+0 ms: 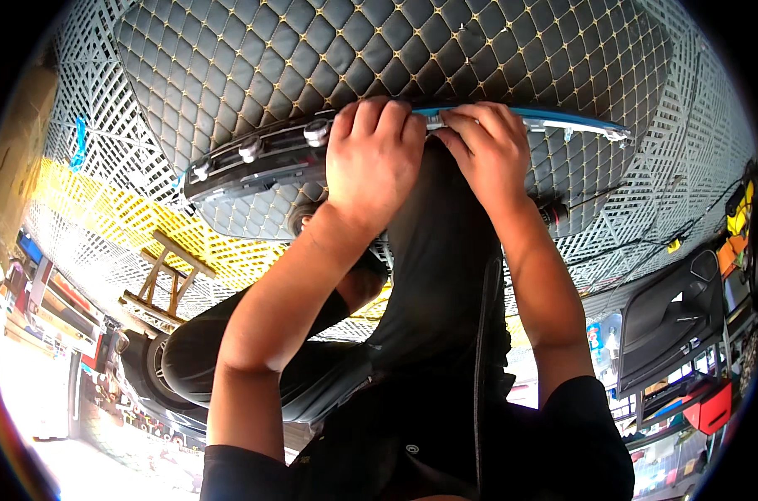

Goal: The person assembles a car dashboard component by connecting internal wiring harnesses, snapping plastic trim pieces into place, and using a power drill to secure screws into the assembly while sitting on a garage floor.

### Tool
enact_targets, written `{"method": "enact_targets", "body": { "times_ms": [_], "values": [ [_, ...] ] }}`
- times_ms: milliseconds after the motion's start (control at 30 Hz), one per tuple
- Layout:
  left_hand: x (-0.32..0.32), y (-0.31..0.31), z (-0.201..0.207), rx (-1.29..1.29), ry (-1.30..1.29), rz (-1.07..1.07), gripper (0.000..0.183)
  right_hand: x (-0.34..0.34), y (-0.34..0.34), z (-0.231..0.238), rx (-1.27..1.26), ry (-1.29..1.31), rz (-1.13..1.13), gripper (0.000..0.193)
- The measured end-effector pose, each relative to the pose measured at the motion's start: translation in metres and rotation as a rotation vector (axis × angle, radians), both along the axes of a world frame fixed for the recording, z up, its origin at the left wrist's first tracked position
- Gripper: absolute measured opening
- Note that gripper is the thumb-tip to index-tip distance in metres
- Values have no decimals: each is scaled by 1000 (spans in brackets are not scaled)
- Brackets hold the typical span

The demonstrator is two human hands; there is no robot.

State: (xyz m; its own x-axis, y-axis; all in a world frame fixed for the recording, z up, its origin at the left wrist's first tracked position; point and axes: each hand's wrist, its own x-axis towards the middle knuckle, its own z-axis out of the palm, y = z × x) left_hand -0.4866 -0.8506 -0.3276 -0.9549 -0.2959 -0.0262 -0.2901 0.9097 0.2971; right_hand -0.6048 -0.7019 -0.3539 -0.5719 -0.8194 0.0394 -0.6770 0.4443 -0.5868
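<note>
As it looks light, stiff, slick: long strip (262,164), best held toward ends; left hand (375,159), fingers curled over; right hand (491,154), fingers pinching.

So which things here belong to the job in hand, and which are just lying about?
Likely the job:
long trim strip, gripped by left hand and right hand
dark quilted mat beneath

Seemingly lying about:
black car door panel
red box
wooden frame
</note>
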Motion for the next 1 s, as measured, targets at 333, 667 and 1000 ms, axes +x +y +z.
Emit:
{"method": "enact_targets", "body": {
  "times_ms": [333, 667, 1000],
  "values": [
    [12, 18, 0, 122, 103, 98, 23, 8, 14, -14, -93, -44, 2, 27],
    [10, 22, 2, 102, 89, 54, 30, 8, 15, -17, -111, -59, -9, 26],
    [8, 23, 2, 39, 79, 30, 29, 8, 13, -7, -15, -81, -6, 31]
  ]
}}
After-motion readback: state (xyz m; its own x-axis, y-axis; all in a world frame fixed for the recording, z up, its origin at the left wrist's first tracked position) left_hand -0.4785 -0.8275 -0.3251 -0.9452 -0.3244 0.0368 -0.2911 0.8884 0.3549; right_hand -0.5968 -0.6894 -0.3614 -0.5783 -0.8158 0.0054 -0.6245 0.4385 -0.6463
